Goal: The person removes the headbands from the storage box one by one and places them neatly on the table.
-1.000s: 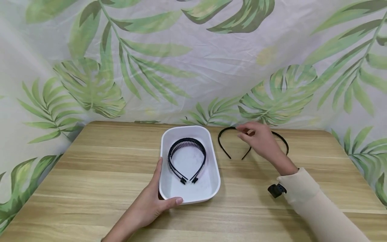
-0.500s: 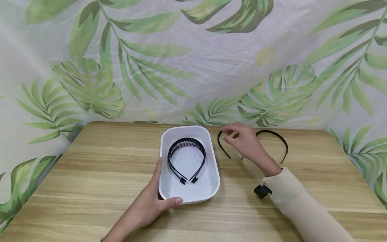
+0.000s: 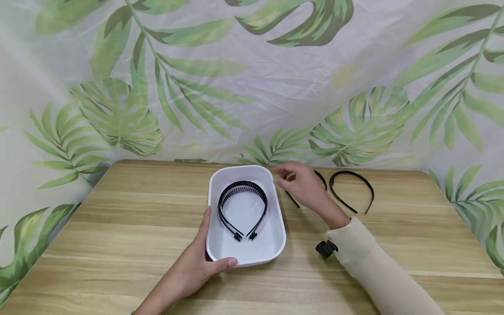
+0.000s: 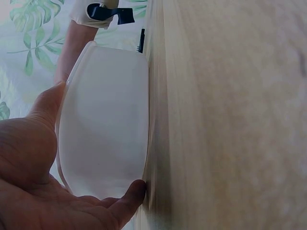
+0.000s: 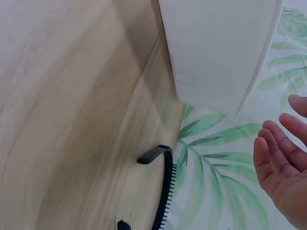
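My left hand (image 3: 197,262) grips a white plastic box (image 3: 265,251) at its near left corner, thumb on the near rim and fingers along the left side. Inside the box lie black toothed headbands (image 3: 244,183), nested together with their ends towards me. Close to the box's far right corner, my right hand (image 3: 301,183) hovers with loosely bent fingers and holds nothing. Partly hidden beneath it is a black headband (image 3: 292,200) lying on the table. A second loose headband (image 3: 353,173) lies to its right. The right wrist view shows a toothed headband (image 5: 166,191) below the hand.
The wooden table (image 3: 130,236) reaches back to a hanging cloth (image 3: 197,87) with green leaves. A small black device (image 3: 326,249) is fixed at the right sleeve cuff.
My right hand has moved left over the table headbands towards the box, uncovering the right one and covering part of the left one. The left hand and box stay in place.
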`<state>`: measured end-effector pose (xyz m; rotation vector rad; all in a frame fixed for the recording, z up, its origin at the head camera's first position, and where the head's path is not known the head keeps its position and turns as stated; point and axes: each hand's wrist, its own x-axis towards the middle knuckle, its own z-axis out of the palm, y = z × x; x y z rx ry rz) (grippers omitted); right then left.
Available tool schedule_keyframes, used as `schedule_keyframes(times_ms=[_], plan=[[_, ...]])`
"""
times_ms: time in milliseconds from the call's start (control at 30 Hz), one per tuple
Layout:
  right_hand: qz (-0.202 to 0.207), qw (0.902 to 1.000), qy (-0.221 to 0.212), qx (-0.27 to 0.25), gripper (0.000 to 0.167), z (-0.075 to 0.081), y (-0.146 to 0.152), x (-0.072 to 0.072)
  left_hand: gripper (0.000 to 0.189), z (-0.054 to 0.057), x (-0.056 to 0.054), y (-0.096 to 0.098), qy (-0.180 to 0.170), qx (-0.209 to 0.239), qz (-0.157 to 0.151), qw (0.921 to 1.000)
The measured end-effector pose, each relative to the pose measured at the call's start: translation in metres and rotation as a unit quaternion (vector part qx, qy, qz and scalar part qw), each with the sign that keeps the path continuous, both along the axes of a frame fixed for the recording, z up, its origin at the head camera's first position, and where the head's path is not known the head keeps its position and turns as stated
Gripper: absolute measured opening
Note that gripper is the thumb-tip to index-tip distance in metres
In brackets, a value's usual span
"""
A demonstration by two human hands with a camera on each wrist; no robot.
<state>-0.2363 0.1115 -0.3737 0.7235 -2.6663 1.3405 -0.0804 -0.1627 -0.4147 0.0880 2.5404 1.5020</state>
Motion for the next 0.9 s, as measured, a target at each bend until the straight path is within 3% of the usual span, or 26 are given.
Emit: schedule_keyframes(times_ms=[200, 500, 900], plan=[[0.016, 0.9998, 0.005, 0.006, 0.03, -0.001, -0.01, -0.002, 0.135, -0.001, 0.0, 0.0, -0.006, -0.001, 0.002, 1.0], [0.06, 0.9975, -0.032, -0.017, 0.034, -0.006, -0.022, -0.009, 0.135, -0.002, -0.001, 0.0, -0.005, 0.007, -0.001, 1.0], [0.079, 0.9967, -0.018, -0.007, 0.031, -0.013, -0.039, -0.022, 0.137, -0.001, -0.001, 0.001, -0.014, -0.002, 0.002, 0.9999]])
